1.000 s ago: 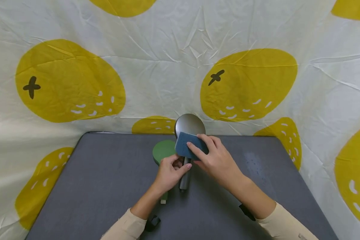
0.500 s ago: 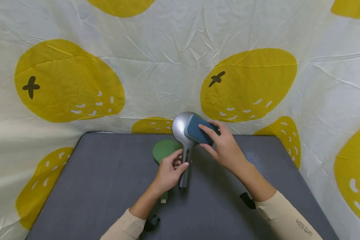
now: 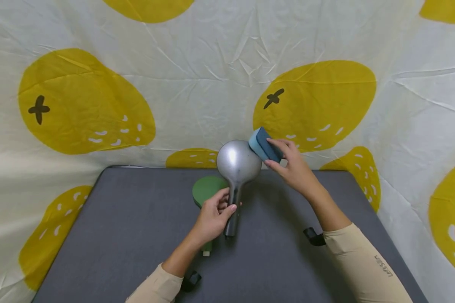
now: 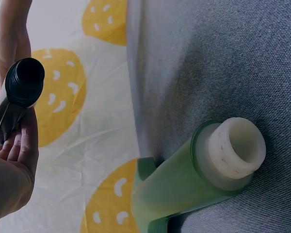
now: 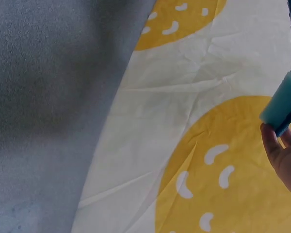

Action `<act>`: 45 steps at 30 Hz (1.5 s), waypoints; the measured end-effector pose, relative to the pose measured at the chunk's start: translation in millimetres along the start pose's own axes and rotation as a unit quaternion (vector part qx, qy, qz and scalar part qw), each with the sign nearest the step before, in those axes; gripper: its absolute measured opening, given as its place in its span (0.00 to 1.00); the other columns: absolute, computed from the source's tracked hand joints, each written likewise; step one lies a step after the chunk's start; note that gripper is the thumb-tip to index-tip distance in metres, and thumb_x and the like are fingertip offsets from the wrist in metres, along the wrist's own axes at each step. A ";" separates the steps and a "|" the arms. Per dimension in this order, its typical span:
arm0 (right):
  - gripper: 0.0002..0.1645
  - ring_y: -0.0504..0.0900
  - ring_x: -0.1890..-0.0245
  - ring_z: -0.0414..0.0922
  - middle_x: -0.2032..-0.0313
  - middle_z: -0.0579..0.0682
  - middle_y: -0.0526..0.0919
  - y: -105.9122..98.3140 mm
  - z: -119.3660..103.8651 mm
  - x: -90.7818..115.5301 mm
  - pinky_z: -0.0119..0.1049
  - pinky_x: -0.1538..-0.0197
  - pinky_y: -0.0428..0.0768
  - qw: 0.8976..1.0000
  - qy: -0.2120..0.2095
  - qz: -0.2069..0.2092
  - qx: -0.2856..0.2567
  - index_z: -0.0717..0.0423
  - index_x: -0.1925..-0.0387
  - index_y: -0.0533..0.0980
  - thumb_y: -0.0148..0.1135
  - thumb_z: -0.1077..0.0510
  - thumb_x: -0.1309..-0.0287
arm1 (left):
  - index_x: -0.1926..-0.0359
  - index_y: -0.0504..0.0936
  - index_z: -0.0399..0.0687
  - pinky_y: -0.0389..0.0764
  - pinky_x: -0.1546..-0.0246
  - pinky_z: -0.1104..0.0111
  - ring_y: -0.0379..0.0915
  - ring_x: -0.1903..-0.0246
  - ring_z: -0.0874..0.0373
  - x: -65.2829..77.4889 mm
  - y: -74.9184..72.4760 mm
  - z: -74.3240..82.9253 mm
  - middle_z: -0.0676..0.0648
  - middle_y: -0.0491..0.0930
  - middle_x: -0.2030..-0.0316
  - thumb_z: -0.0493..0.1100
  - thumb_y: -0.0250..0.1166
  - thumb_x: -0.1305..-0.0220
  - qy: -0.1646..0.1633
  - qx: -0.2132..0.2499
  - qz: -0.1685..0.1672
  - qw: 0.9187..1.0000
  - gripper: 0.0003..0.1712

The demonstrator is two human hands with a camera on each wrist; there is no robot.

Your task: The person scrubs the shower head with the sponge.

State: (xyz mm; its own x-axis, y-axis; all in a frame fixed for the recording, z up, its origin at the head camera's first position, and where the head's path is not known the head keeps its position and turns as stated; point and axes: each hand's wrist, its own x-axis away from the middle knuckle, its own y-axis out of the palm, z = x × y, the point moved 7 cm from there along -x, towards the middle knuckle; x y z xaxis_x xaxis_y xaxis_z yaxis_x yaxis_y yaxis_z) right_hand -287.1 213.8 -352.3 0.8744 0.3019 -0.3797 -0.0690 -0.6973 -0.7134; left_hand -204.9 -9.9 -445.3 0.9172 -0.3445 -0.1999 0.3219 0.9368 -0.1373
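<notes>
My left hand (image 3: 211, 216) grips the dark handle of a grey shower head (image 3: 238, 162), holding it raised with its round back toward the head camera. In the left wrist view, the threaded end of the shower head's handle (image 4: 25, 80) points at the camera. Between thumb and fingers, my right hand (image 3: 293, 170) pinches a two-layer sponge (image 3: 266, 145), light blue on one side and dark blue on the other. The light side touches the upper right rim of the shower head. In the right wrist view the sponge (image 5: 282, 102) shows at the right edge.
A green shower head (image 3: 208, 191) lies on the grey table (image 3: 148, 235), partly hidden by my left hand. Its pale threaded end (image 4: 237, 148) shows in the left wrist view. Behind the table hangs a white cloth (image 3: 204, 105) with yellow fruit prints. A damp patch (image 5: 19, 216) marks the table.
My right hand has moved the sponge up and right, from the shower head's neck across its back to the rim. The left hand keeps its grip, and the shower head's back now shows more fully.
</notes>
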 end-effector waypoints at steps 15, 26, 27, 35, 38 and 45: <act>0.43 0.72 0.40 0.63 0.38 0.70 0.69 18.6 -41.8 41.8 0.58 0.45 0.81 0.982 -0.142 0.074 0.103 0.57 0.32 0.74 0.81 0.59 0.49 | 0.29 0.70 0.41 0.85 0.52 0.70 0.84 0.49 0.46 -1.8 2.5 3.5 0.38 0.86 0.48 0.35 0.61 0.25 0.000 0.008 0.016 1.000 0.26; 0.41 0.72 0.38 0.65 0.36 0.69 0.70 53.9 -65.1 69.6 0.59 0.44 0.81 0.963 -0.217 0.055 0.152 0.51 0.31 0.73 0.79 0.49 0.44 | 0.30 0.72 0.35 0.81 0.61 0.74 0.77 0.60 0.58 -5.6 -2.3 -1.0 0.36 0.82 0.50 0.33 0.62 0.27 0.005 -0.005 0.044 0.999 0.26; 0.41 0.72 0.38 0.65 0.36 0.69 0.70 54.3 -66.0 70.1 0.59 0.44 0.81 0.962 -0.218 0.056 0.155 0.51 0.31 0.73 0.78 0.49 0.44 | 0.31 0.72 0.36 0.80 0.63 0.74 0.75 0.62 0.59 -5.9 -2.5 -0.8 0.36 0.82 0.52 0.33 0.62 0.27 0.006 -0.006 0.045 0.999 0.25; 0.42 0.72 0.39 0.68 0.35 0.70 0.71 37.1 -73.7 55.3 0.62 0.42 0.78 0.959 -0.212 0.066 0.176 0.52 0.32 0.74 0.81 0.55 0.48 | 0.30 0.70 0.36 0.84 0.53 0.71 0.83 0.50 0.47 -5.7 0.0 4.2 0.34 0.83 0.47 0.33 0.60 0.25 0.015 0.005 0.014 1.000 0.26; 0.39 0.72 0.37 0.67 0.35 0.70 0.71 26.1 -70.5 44.4 0.64 0.39 0.77 0.967 -0.183 0.057 0.167 0.52 0.31 0.74 0.79 0.56 0.45 | 0.29 0.70 0.38 0.84 0.52 0.70 0.83 0.49 0.43 -3.8 2.2 4.6 0.34 0.84 0.48 0.34 0.59 0.24 0.013 -0.005 0.000 1.000 0.25; 0.37 0.71 0.36 0.64 0.32 0.67 0.67 2.4 -52.7 19.9 0.61 0.42 0.78 0.989 -0.096 0.012 0.114 0.53 0.29 0.72 0.73 0.57 0.38 | 0.28 0.69 0.38 0.83 0.51 0.69 0.83 0.48 0.47 1.8 4.8 4.7 0.38 0.86 0.48 0.33 0.59 0.24 0.008 -0.023 -0.016 1.000 0.26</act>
State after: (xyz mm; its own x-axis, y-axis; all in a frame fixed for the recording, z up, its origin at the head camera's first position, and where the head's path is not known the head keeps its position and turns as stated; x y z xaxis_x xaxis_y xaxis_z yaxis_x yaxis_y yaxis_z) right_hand -244.6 183.9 -330.5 0.7652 0.4201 -0.4879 -0.2152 -0.5473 -0.8088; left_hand -200.6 -5.8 -441.7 0.9028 -0.3751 -0.2104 0.3393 0.9218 -0.1875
